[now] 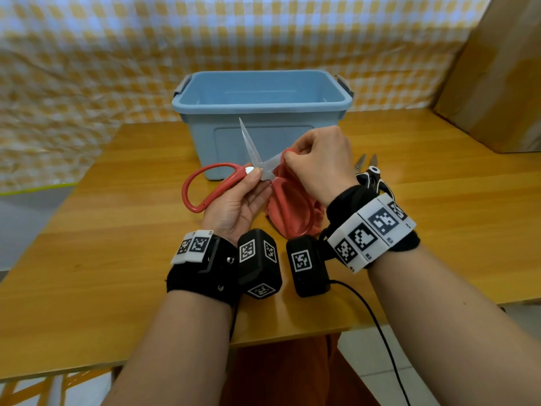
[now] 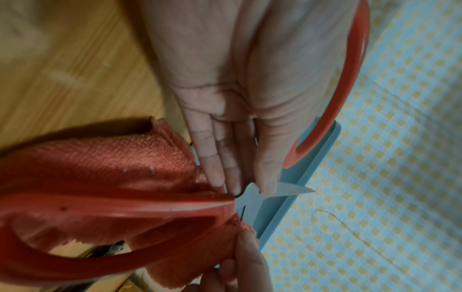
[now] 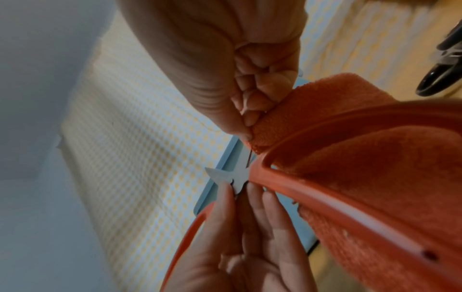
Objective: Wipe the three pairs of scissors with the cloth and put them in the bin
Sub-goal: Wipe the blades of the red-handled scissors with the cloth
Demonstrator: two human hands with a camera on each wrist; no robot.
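Note:
My left hand (image 1: 260, 175) pinches the red-handled scissors (image 1: 205, 186) at the pivot, thumb on top, with the blades spread apart. One blade points up in front of the blue bin (image 1: 263, 95). My right hand (image 1: 288, 155) pinches the orange-red cloth (image 1: 292, 200) around the other blade. The rest of the cloth hangs down behind the second handle loop. In the left wrist view, my left hand (image 2: 250, 187) grips the steel by the handle (image 2: 150, 205), beside the cloth (image 2: 100, 168). In the right wrist view, my right hand (image 3: 247, 136) holds the cloth (image 3: 312, 110) folded.
A black-handled pair of scissors (image 1: 371, 175) lies on the wooden table (image 1: 117, 230) to the right, partly hidden behind my right wrist; it also shows as the black scissors (image 3: 440, 79) in the right wrist view. A cardboard box (image 1: 497, 83) stands at the far right. A checked sheet hangs behind.

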